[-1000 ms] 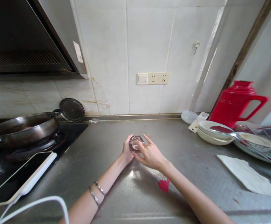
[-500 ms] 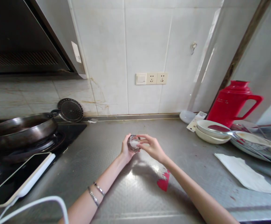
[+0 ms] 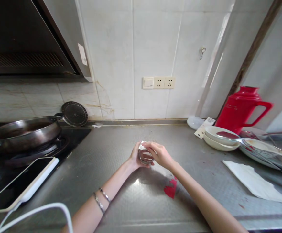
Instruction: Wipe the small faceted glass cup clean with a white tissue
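Over the middle of the counter, my left hand (image 3: 136,156) is wrapped round a small clear glass (image 3: 146,158) from the left and below. The glass is tilted, with its faceted side showing. My right hand (image 3: 160,156) reaches in from the right, its fingers pinching a white, tissue-like piece (image 3: 142,146) against the upper rim. Part of that white piece is hidden under the fingers. Red heart-like stickers (image 3: 170,189), worn at the edges, lie on the steel counter (image 3: 121,207) below my hands.
To the left, a pan (image 3: 27,132) sits on the stove beside a phone-like device (image 3: 19,184) with a white cable (image 3: 46,206). On the right stand a red thermos (image 3: 240,108), stacked bowls (image 3: 221,144), plates (image 3: 267,149) and a white napkin (image 3: 254,183).
The glass has tilted and shifted slightly right and down. White material seen inside it earlier now shows at its upper rim, under my right fingers, which have moved across the top.
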### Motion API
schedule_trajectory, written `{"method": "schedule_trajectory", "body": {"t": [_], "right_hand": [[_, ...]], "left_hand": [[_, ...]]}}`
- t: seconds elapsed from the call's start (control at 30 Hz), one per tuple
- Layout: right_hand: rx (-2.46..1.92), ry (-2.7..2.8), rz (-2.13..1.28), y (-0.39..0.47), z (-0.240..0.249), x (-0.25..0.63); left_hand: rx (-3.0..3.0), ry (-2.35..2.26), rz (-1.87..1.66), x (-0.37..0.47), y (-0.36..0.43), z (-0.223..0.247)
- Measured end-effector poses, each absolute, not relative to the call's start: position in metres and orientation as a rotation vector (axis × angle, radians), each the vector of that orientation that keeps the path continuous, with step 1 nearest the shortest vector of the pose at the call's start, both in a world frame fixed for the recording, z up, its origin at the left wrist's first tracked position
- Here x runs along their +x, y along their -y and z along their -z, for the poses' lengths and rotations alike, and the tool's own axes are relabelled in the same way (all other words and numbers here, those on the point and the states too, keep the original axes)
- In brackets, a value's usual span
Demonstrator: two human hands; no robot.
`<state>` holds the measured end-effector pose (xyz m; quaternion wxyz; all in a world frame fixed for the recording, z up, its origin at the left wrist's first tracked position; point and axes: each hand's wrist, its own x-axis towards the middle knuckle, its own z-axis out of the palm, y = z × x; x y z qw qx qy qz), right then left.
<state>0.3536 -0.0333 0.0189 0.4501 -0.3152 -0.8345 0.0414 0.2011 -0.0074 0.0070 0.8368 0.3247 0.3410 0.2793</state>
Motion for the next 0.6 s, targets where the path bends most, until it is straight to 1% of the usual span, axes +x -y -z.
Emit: {"method": "schedule_trajectory", "body": {"t": [0.17, 0.37, 0.6], "right_hand": [[-0.695, 2.115, -0.001, 0.031, -0.02, 0.359], [-0.687, 2.145, 0.107, 0.033, -0.026, 0.363], [-0.685, 2.135, 0.243, 0.035, -0.023, 0.358]], "left_hand": [[0.68, -0.71, -0.611, 0.2, 0.01, -0.011], [0.581, -0.623, -0.769, 0.194, 0.006, -0.017], [0.502, -0.67, -0.962, 0.195, 0.008, -0.02]]}}
